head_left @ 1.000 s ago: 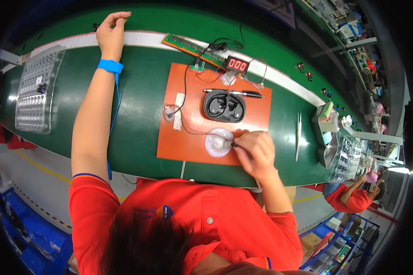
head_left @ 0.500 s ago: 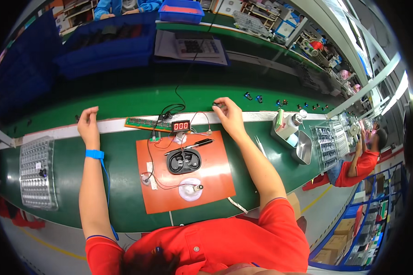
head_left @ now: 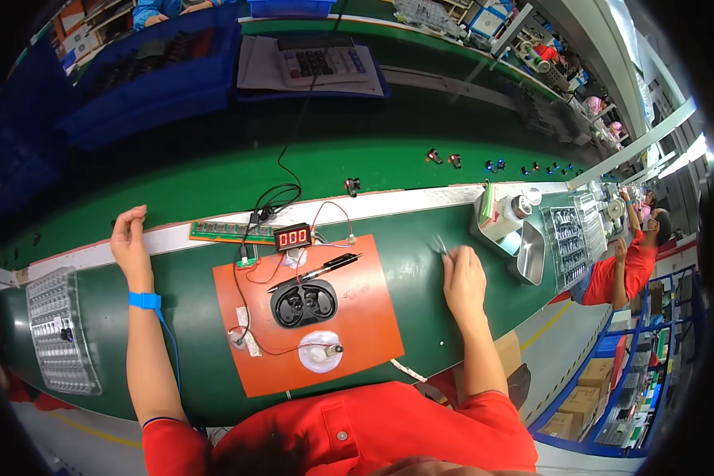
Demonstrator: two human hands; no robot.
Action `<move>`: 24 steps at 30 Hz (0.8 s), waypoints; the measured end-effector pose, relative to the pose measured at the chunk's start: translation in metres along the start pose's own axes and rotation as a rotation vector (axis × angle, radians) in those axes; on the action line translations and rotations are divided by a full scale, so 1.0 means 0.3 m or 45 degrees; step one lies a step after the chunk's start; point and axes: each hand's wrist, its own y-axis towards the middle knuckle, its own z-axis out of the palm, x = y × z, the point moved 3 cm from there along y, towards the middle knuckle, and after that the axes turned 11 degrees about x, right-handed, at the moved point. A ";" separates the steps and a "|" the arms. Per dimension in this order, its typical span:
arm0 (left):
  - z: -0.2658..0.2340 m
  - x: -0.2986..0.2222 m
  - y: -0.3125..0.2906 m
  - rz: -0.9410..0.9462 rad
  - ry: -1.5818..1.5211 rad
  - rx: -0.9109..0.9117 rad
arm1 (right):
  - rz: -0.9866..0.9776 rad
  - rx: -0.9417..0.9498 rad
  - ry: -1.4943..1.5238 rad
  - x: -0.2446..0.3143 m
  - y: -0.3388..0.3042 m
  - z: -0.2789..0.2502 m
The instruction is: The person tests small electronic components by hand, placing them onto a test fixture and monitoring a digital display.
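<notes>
My right hand (head_left: 464, 282) pinches a pair of thin metal tweezers (head_left: 439, 243) over the green bench, right of the orange mat (head_left: 373, 317). My left hand (head_left: 131, 242), a blue strap on its wrist, hovers by the white bench edge; its fingers are loosely curled and apart, with nothing visible in them. On the mat stands an open black earphone case (head_left: 304, 304) with dark pieces inside, a black pen (head_left: 317, 272) lying just beyond it. A small red-digit display (head_left: 293, 237) sits at the mat's far edge. One small dark earpiece (head_left: 352, 186) lies on the green belt.
A green circuit-board strip (head_left: 230, 231) and looped black cable lie along the white edge. Clear trays flank the bench, one at left (head_left: 59, 333). A metal tin (head_left: 525, 258) stands at right. Blue bins and a calculator (head_left: 325, 63) sit beyond. Co-workers are at far right and top.
My right hand has let go of the small dark piece at the belt, come back rightward and picked up the tweezers from the bench. My left hand stays by the bench edge. The view has shifted.
</notes>
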 end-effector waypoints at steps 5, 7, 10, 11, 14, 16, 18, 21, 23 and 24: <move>-0.006 -0.002 -0.009 -0.049 0.011 -0.018 | -0.252 0.013 0.429 0.141 0.259 0.012; -0.004 0.001 -0.014 -0.059 0.022 -0.003 | -0.248 0.064 0.298 0.206 0.364 0.011; -0.008 -0.009 -0.016 -0.108 0.075 0.004 | -0.436 0.020 0.284 0.230 0.472 0.072; -0.010 -0.009 -0.013 -0.112 0.077 0.016 | -0.424 0.024 0.286 0.228 0.490 0.084; -0.019 -0.008 -0.026 -0.143 0.132 0.022 | -0.527 -0.085 0.074 0.232 0.515 0.108; -0.023 -0.010 -0.026 -0.159 0.124 0.024 | -0.524 -0.085 0.068 0.227 0.512 0.107; -0.026 -0.012 -0.026 -0.169 0.103 0.015 | -0.527 -0.108 0.052 0.221 0.506 0.106; -0.030 -0.012 -0.022 -0.180 0.119 0.023 | -0.495 -0.094 0.067 0.215 0.509 0.117; -0.031 -0.003 -0.022 -0.182 0.123 0.029 | -0.477 -0.090 0.071 0.215 0.511 0.124; -0.035 0.003 -0.023 -0.178 0.124 0.030 | -0.467 -0.093 0.085 0.217 0.515 0.128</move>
